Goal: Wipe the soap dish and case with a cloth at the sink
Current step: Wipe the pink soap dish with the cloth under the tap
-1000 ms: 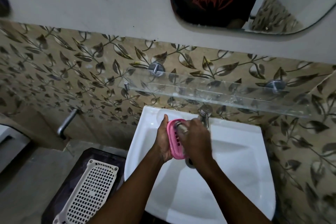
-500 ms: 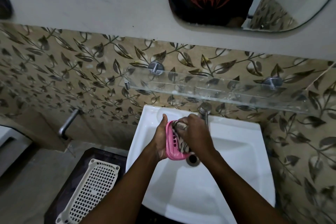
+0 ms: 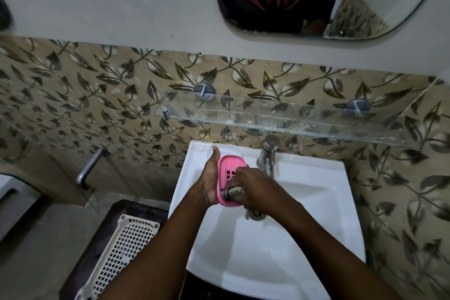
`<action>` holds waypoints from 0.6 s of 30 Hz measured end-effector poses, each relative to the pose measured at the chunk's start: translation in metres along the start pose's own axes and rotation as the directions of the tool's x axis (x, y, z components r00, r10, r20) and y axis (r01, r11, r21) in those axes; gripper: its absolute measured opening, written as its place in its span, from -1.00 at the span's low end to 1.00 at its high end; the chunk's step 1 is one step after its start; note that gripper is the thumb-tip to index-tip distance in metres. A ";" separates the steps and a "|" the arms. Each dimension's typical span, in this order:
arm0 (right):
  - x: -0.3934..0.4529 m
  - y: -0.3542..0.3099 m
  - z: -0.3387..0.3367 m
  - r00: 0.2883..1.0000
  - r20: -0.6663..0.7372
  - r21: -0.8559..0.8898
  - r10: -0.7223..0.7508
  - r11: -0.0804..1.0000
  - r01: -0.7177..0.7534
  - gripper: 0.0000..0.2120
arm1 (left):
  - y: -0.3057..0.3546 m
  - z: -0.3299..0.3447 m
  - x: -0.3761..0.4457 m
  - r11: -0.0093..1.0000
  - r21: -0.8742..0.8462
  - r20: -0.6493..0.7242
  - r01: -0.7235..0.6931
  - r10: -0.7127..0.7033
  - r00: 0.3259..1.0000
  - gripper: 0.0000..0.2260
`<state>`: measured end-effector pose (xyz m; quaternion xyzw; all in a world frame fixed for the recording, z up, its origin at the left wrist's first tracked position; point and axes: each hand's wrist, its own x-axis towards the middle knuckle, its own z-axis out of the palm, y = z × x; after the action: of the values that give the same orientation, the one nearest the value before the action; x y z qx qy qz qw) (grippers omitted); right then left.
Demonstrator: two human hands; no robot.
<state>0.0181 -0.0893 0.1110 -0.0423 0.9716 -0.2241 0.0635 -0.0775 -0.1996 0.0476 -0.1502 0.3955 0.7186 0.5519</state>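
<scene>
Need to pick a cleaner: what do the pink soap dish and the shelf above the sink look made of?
Pink soap dish: likely moulded plastic, smooth and slightly glossy, with uniform colour and punched drain slots. Shelf: clear glass or acrylic, since the tiles show through it; which one cannot be told.

The pink soap dish (image 3: 230, 168) looks like smooth plastic; the cloth (image 3: 232, 193) at its 6 o'clock end is soft fabric. Sink (image 3: 304, 238): glossy white ceramic. Tap (image 3: 266, 157): shiny metal. Shelf (image 3: 292, 117): clear glass.

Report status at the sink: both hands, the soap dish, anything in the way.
Left hand grips pink soap dish over sink. Right hand presses cloth into dish's near end. Tap close behind; nothing blocking.
</scene>
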 end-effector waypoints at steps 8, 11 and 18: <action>0.002 0.000 -0.002 0.997 -0.072 -0.054 -0.026 0.998 0.022 -0.82 | 0.007 0.007 -0.001 1.000 0.012 -0.024 -0.029 0.029 0.999 -0.11; -0.005 0.004 -0.010 1.000 -0.016 -0.066 -0.003 0.998 0.002 -0.81 | 0.010 0.008 -0.005 0.999 0.006 0.002 -0.040 0.040 0.999 -0.11; -0.024 0.031 -0.021 0.829 -0.199 0.827 0.522 0.543 -0.144 -0.91 | 0.017 0.004 -0.006 0.978 -0.083 0.084 -0.193 0.200 0.976 -0.12</action>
<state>0.0375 -0.0497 0.1186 0.2305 0.7512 -0.6112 -0.0945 -0.0903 -0.2026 0.0613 -0.0976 0.3555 0.7900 0.4898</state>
